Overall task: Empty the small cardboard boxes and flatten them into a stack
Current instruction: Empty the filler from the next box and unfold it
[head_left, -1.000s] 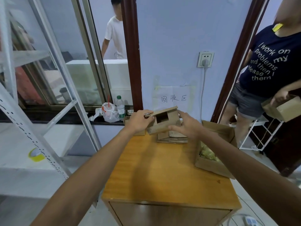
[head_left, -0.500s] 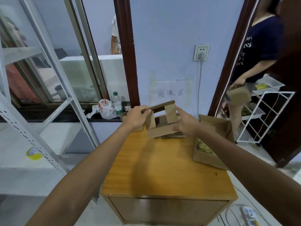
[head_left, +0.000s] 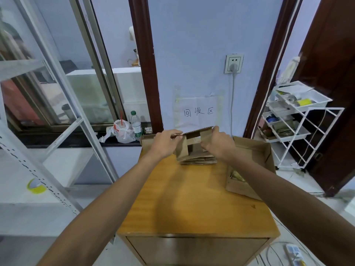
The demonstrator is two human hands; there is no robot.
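A half-collapsed small cardboard box [head_left: 193, 145] is gripped by left hand [head_left: 165, 144] and right hand [head_left: 218, 144] above the flattened stack [head_left: 198, 161], far on the cabinet [head_left: 192, 198]. Flaps may be torn by uneven pulling.

Soft, even indoor light is filling the wide-angle view.
Broad, blurred-edged shadows are lying across the tabletop [head_left: 207, 208], whose front edge is catching a faint sheen. The glass panes [head_left: 90, 96] on the left are showing milky reflections. The lens is bowing the white rack [head_left: 57, 77] and the dark door frame [head_left: 269, 73] outward toward the edges, where detail is smearing slightly; the handwritten paper sign [head_left: 198, 112] at centre is reading clearly.
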